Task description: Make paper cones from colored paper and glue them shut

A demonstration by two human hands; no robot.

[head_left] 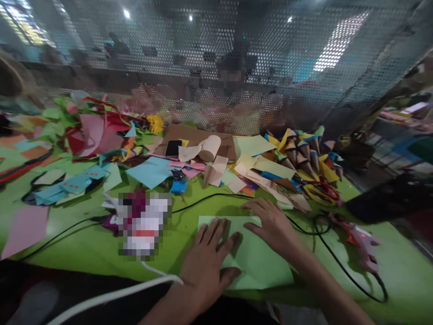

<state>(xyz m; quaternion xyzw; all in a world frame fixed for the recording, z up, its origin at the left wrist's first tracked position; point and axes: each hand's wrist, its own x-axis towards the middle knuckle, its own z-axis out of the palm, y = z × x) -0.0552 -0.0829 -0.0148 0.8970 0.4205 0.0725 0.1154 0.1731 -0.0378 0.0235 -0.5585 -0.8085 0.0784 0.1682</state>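
Observation:
A light green sheet of paper lies on the bright green table close in front of me, with faint creases across it. My left hand rests flat on its left part, fingers spread. Over the sheet's upper right part is my right hand, its fingers stretched out and apart; whether it presses on the paper I cannot tell. To the right of that hand lies a pink glue gun with a small red light lit and a black cord.
Coloured paper scraps are heaped at the back left. Paper cones stand at the back right, near yellow- and red-handled scissors. A phone lies among scraps. A white cable crosses by my left wrist. Behind is a perforated metal screen.

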